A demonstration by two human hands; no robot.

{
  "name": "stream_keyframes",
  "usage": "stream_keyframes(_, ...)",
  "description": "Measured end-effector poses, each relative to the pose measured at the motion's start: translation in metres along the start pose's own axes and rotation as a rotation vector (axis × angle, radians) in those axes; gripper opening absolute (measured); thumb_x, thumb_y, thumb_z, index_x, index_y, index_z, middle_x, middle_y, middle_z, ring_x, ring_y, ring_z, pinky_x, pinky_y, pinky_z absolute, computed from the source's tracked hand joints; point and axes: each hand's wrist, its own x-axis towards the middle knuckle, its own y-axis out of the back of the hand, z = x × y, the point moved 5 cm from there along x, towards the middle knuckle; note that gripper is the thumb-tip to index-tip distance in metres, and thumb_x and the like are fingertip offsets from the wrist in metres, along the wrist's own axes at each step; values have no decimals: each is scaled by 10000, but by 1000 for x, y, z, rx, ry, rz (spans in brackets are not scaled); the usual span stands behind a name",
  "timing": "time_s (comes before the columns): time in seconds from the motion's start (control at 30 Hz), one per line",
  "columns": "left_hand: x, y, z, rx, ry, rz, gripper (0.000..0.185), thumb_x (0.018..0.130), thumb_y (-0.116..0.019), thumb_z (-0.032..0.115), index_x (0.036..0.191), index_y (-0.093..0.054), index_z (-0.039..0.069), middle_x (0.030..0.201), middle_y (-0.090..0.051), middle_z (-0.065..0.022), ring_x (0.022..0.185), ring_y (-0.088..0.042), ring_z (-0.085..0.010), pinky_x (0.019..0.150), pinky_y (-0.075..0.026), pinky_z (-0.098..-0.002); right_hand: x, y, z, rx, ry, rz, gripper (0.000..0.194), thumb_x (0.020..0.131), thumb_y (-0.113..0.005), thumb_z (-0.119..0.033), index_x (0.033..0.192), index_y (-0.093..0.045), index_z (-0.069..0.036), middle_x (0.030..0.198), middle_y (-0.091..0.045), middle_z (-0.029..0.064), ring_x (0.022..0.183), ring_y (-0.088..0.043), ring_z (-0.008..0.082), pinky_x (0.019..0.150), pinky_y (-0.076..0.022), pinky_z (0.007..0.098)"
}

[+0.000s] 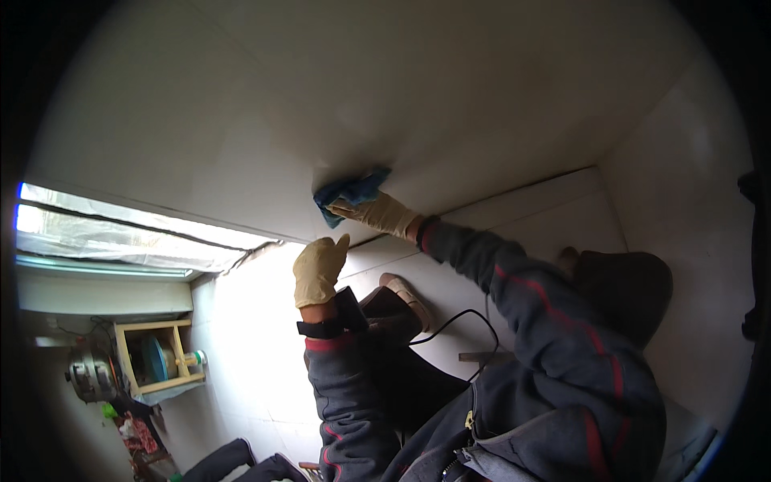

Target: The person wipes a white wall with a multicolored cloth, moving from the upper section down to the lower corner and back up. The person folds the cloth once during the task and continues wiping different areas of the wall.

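My right hand, in a cream rubber glove, presses a crumpled blue cloth against a large smooth pale wall. The cloth bunches under my fingers and hides their tips. My left hand, gloved alike, is raised beside it, lower and to the left. Its back faces me and its thumb points up; the other fingers are hidden, and no object shows in it. Black bands circle both wrists, and a dark box-shaped device sits at the left one.
My brown shoe rests on white floor tiles. A black cable loops near my lap, by a wooden piece. At left are a bright window, a wooden-framed box and a metal pot. Dark trouser-like fabric shows below.
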Motion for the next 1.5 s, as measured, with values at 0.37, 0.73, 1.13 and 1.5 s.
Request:
stream_keyframes(0.37, 3, 12, 17, -53, 1, -69, 629, 941, -397, 542, 790, -678, 0, 757, -660, -185, 784, -653, -355, 757, -490, -442, -115, 11, 136, 684, 158, -560, 466, 983, -461, -276, 1439, -416, -188, 1498, -378, 82, 1316, -440, 239, 1102, -362, 355)
stream_keyframes(0.73, 13, -8, 21, -15, -154, 15, 640, 963, -390, 519, 770, -678, -19, 747, -639, -243, 809, -630, -405, 768, -476, -474, -335, 150, 376, -409, -823, -764, 524, 967, -450, -357, 1456, -403, -175, 1539, -327, 113, 1382, -357, 340, 1127, -274, 517)
stream_keyframes(1.13, 16, -5, 19, 54, -221, -61, 564, 925, -465, 536, 824, -715, 41, 875, -682, -196, 884, -649, -384, 765, -509, -483, -133, 170, 359, -332, -1208, 86, 602, 1050, -243, -419, 1545, -108, -104, 1611, -68, 137, 1473, -124, 303, 1187, -163, 457)
stream_keyframes(1.5, 23, -34, 5, -154, -160, -83, 539, 887, -518, 538, 889, -728, 41, 976, -685, -206, 970, -644, -376, 837, -500, -469, 80, 230, 289, -141, -549, 162, 718, 943, -408, -525, 1525, -234, -143, 1582, -186, 155, 1422, -177, 458, 1130, -164, 616)
